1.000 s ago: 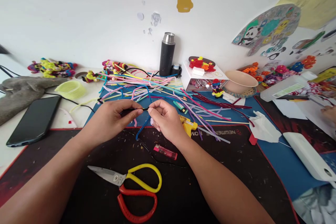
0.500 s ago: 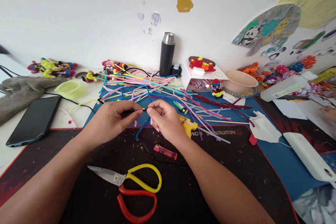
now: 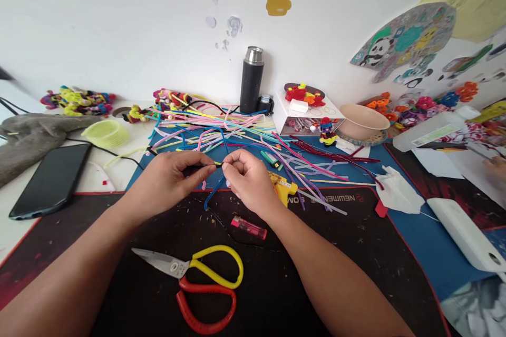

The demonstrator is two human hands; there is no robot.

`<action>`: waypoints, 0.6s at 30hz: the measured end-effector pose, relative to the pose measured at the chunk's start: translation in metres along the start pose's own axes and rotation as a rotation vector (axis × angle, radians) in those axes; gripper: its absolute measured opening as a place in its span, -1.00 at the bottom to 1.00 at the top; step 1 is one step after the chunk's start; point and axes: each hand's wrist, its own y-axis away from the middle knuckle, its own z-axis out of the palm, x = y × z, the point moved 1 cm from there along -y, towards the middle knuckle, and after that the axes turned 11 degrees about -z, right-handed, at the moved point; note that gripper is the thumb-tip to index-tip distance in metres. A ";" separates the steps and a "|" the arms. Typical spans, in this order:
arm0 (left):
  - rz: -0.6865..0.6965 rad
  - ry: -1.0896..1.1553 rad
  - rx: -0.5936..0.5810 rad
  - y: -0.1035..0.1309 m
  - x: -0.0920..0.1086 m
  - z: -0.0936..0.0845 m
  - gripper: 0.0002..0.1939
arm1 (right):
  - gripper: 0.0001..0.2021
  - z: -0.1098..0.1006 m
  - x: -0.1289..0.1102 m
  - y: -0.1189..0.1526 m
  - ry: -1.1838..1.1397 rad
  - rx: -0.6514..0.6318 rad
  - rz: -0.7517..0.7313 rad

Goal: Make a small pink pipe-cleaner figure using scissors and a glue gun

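Observation:
Both hands meet over the back edge of the black mat (image 3: 328,253). My left hand (image 3: 176,176) pinches one end of a thin black-and-yellow pipe cleaner (image 3: 218,164), most of which is hidden by fingers. Pressed on its other end are the thumb and forefinger of my right hand (image 3: 250,181). A bent blue pipe cleaner (image 3: 213,196) lies just below the fingertips. Nearer to me, scissors (image 3: 185,268) with one yellow and one red handle lie with blades closed, pointing left. A pink lighter (image 3: 249,227) rests below my right hand.
Many coloured pipe cleaners (image 3: 237,127) are heaped behind the hands. A yellow glue gun (image 3: 285,189) lies right of my right wrist. A black flask (image 3: 252,81) stands by the wall, a phone (image 3: 51,181) at left, a white device (image 3: 462,231) at right. Another person's hand (image 3: 498,168) shows at far right.
My right fingertips have shifted slightly right and closed more tightly on the pipe cleaner, with a bit more of it showing between the hands. My left hand is almost still.

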 end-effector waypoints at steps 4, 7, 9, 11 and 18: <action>0.040 -0.034 0.033 -0.002 -0.002 0.000 -0.67 | -0.86 -0.001 -0.004 0.001 0.078 -0.020 -0.016; 0.153 -0.134 0.132 -0.004 -0.004 0.000 -0.67 | -0.88 -0.001 -0.009 0.002 0.166 -0.041 -0.047; 0.220 -0.230 0.184 -0.004 -0.006 -0.001 -0.67 | -0.89 -0.001 -0.012 0.003 0.226 -0.060 -0.082; 0.261 -0.336 0.213 -0.003 -0.008 -0.001 -0.68 | -0.93 -0.001 -0.013 0.004 0.306 -0.083 -0.126; 0.315 -0.447 0.253 0.003 -0.002 -0.002 -0.77 | -0.96 0.000 -0.010 0.004 0.511 -0.134 -0.191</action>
